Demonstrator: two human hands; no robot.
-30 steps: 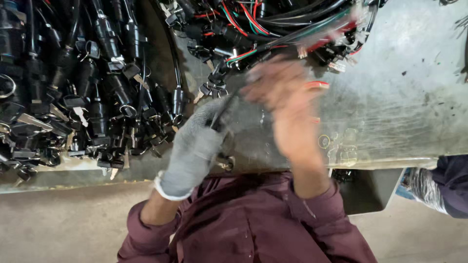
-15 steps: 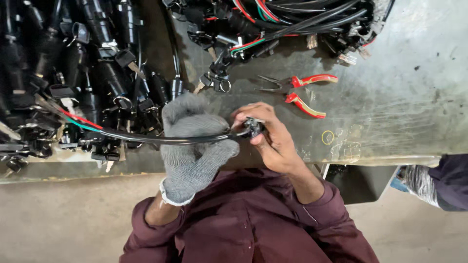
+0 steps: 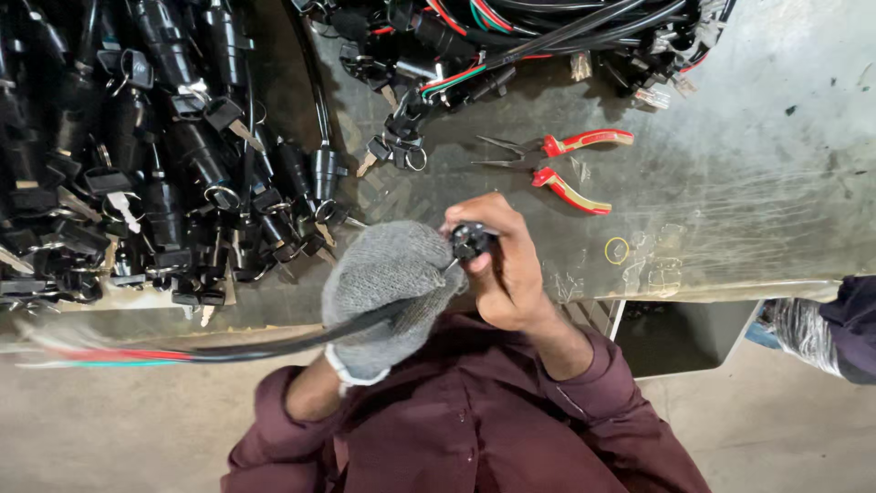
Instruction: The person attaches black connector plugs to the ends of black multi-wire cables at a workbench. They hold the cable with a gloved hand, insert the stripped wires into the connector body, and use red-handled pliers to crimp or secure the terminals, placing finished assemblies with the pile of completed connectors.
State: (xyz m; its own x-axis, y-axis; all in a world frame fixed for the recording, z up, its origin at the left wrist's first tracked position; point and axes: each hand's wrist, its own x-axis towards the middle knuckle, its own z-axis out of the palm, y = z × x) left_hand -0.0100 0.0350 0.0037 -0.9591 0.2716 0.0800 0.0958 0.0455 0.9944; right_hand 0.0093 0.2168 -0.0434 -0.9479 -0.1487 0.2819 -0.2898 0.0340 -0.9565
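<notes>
Grey-gloved left hand [image 3: 388, 283] and bare right hand [image 3: 504, 265] together, both clamped on black cable switch [image 3: 470, 240].

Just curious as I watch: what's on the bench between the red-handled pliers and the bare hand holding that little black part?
Nothing lies there. In the head view, only bare, scuffed metal bench separates the pliers from the right hand gripping the black part.

Counter [image 3: 748, 183]: bare metal, dull grey, scratched and stained. Glove [image 3: 388, 274] on left hand: grey knitted cloth, rough, matt. Cable [image 3: 274, 345]: black plastic sheath, smooth, slight sheen. Switch part [image 3: 470, 240]: black glossy plastic. Pliers [image 3: 557, 164]: dark metal tips, red plastic handles. Sleeves [image 3: 584, 402]: maroon woven cloth, matt.
</notes>
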